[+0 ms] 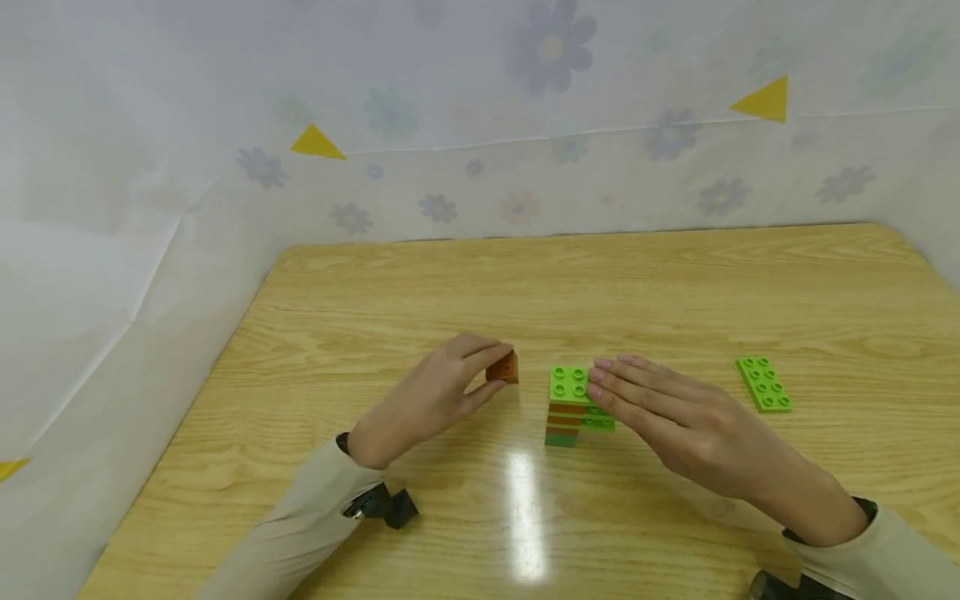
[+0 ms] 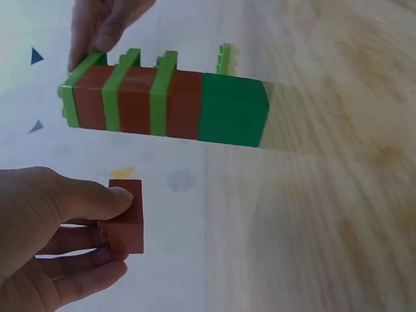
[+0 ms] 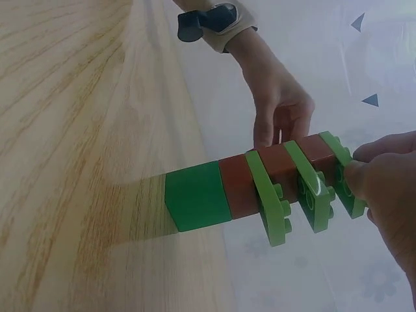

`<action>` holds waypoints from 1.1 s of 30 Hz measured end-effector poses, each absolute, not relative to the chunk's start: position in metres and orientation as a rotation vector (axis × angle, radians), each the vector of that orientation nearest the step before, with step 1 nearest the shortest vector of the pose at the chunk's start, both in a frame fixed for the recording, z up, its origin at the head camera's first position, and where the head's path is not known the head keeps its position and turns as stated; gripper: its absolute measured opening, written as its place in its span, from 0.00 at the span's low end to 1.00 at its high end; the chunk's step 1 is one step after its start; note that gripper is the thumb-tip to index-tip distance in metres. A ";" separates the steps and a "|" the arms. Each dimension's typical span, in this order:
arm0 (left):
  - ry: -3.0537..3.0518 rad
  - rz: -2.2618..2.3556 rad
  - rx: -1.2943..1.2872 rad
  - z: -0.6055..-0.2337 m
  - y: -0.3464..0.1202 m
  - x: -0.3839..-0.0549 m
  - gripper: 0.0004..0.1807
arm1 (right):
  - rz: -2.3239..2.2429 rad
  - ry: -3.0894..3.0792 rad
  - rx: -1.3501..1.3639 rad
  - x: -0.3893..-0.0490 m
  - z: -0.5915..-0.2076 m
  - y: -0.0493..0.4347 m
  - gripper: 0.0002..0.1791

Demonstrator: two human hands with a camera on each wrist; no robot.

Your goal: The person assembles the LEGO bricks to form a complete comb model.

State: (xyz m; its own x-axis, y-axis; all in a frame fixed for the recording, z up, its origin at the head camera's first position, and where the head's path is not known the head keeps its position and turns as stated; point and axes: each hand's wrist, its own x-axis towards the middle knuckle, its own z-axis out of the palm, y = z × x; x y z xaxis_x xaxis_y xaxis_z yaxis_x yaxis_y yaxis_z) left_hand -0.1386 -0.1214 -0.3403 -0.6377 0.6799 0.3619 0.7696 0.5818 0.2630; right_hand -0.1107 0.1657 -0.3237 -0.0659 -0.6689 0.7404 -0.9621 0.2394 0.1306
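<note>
My left hand [image 1: 442,387] pinches a brown toy brick [image 2: 127,224] between thumb and fingers, above the table and left of a brick tower. The tower [image 3: 237,185] stands upright: a dark green block [image 2: 234,109] at the bottom, then brown bricks alternating with light green studded plates that jut out to the right. At its top, my right hand [image 1: 690,425] holds the jutting end of the uppermost light green plate [image 1: 568,385], thumb and fingers on it in the right wrist view. Those fingers cover that plate's right end in the head view.
Right of the tower, a loose light green eight-stud plate [image 1: 763,385] lies on the wooden table [image 1: 420,292]. Behind the table's far edge hangs a white flowered cloth [image 1: 465,100] with yellow triangles. Dark wrist devices are strapped over both sleeves.
</note>
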 end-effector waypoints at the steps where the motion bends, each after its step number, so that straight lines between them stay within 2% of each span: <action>1: -2.567 -0.610 -1.215 -0.337 -0.120 -0.138 0.21 | 0.527 -1.815 1.502 -0.111 -0.324 0.166 0.19; 16: -2.340 -0.811 -1.343 -0.301 -0.103 -0.123 0.22 | 0.517 -1.839 1.496 -0.113 -0.327 0.167 0.19; 33: -2.225 -0.880 -1.439 -0.297 -0.092 -0.120 0.23 | 0.544 -1.822 1.502 -0.114 -0.329 0.166 0.19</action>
